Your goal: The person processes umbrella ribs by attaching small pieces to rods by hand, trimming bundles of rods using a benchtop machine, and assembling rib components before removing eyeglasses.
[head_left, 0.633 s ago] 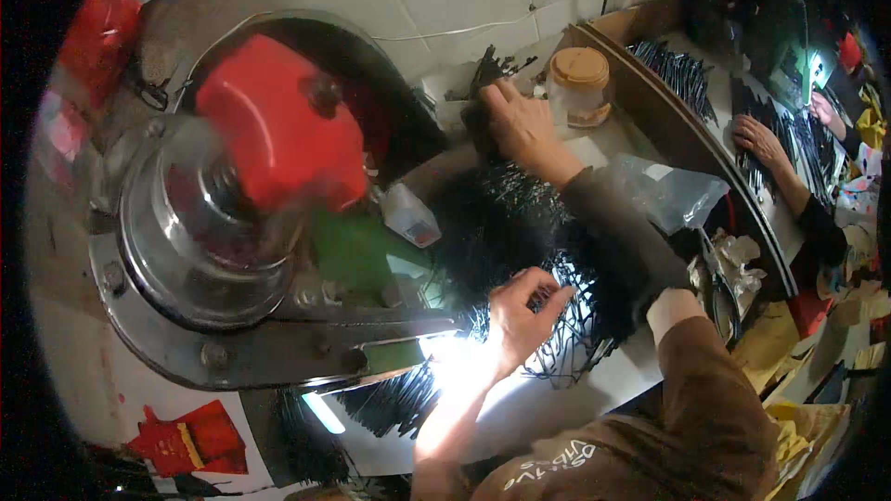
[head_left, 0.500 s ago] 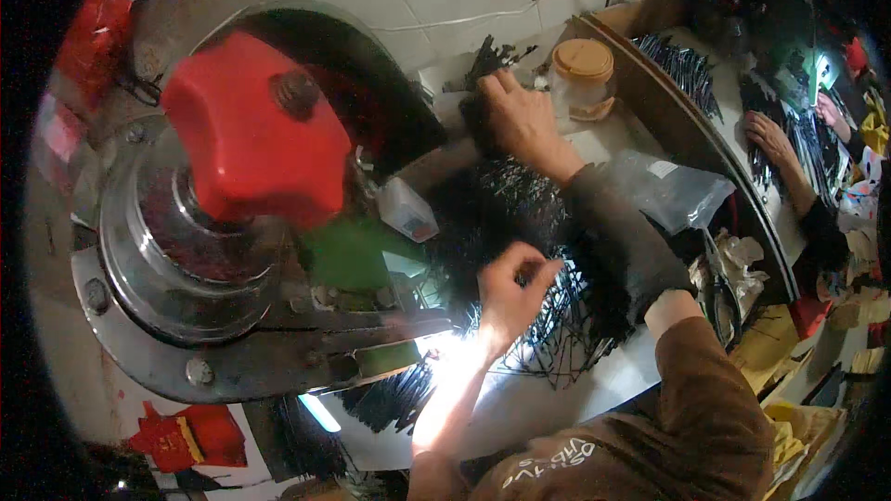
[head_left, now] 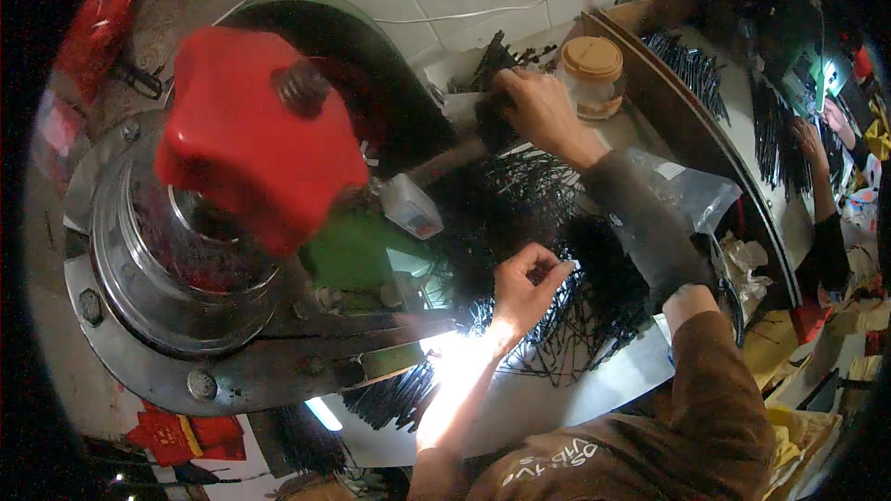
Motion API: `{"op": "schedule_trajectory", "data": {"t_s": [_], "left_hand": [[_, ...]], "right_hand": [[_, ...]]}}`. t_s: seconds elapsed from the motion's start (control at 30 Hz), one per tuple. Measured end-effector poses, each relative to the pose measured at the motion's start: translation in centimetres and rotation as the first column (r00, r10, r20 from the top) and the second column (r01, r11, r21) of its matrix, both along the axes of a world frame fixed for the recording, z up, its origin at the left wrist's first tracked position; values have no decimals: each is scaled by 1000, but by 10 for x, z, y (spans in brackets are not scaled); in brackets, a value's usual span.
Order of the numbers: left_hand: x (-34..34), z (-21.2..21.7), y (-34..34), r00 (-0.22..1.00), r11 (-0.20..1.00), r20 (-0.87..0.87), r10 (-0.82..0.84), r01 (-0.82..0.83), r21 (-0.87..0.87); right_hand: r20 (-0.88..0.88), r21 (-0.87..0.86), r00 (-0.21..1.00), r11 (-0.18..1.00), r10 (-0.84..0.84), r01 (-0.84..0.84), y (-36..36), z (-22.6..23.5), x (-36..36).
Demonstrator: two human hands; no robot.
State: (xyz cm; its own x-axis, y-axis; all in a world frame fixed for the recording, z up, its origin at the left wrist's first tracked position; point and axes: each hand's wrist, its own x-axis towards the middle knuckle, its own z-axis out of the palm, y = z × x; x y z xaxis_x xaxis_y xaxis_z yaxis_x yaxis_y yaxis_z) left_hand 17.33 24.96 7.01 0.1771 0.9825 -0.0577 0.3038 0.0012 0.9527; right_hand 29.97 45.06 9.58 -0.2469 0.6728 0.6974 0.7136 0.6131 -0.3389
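My right hand (head_left: 549, 116) is closed round the dark end of a hand press's lever (head_left: 447, 162). A heavy red weight (head_left: 255, 121), slightly blurred, sits at the top of the press. Below and nearer, my left hand (head_left: 527, 292) has thumb and fingers pinched over a pile of thin black rods (head_left: 561, 334). A tiny pale spot shows at its fingertips; whether it is a held piece or a glint, I cannot tell. Bright lamp light washes out my left wrist. Beside that wrist is the front end of the press's metal base (head_left: 278, 366).
A clear jar with an orange lid (head_left: 592, 57) stands behind my right hand. A brown wooden divider (head_left: 710, 139) runs along the right, with a clear plastic bag (head_left: 691, 190) before it. Beyond it, another person's hand (head_left: 810, 144) is among black rods. A white box (head_left: 411, 207) is near the press.
The red weight has turned a little and dipped toward me. My right hand has shifted slightly right with the lever. My left hand stays pinched; the whole view has moved slightly.
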Motion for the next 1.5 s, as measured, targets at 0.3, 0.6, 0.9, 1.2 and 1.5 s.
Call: {"op": "schedule_trajectory", "data": {"t_s": [0.3, 0.6, 0.9, 1.2, 1.5], "left_hand": [[6, -14, -9, 998, 997, 28, -52, 50, 66], [7, -19, -10, 995, 995, -31, -94, 94, 17], [9, -25, -15, 996, 987, -39, -79, 84, 137], [16, -29, -23, 994, 983, -40, -98, 103, 149], [24, -28, -35, 987, 985, -73, -144, 150, 87]], "right_hand": [[89, -26, 996, 999, -19, 22, -24, -14, 14], [79, 84, 997, 996, -15, 8, -36, -26, 37], [103, 224, 994, 974, 21, -44, -57, -40, 52], [95, 263, 995, 963, 40, -64, -63, -41, 59], [108, 245, 993, 969, -50, 22, -75, -52, 64]]}}
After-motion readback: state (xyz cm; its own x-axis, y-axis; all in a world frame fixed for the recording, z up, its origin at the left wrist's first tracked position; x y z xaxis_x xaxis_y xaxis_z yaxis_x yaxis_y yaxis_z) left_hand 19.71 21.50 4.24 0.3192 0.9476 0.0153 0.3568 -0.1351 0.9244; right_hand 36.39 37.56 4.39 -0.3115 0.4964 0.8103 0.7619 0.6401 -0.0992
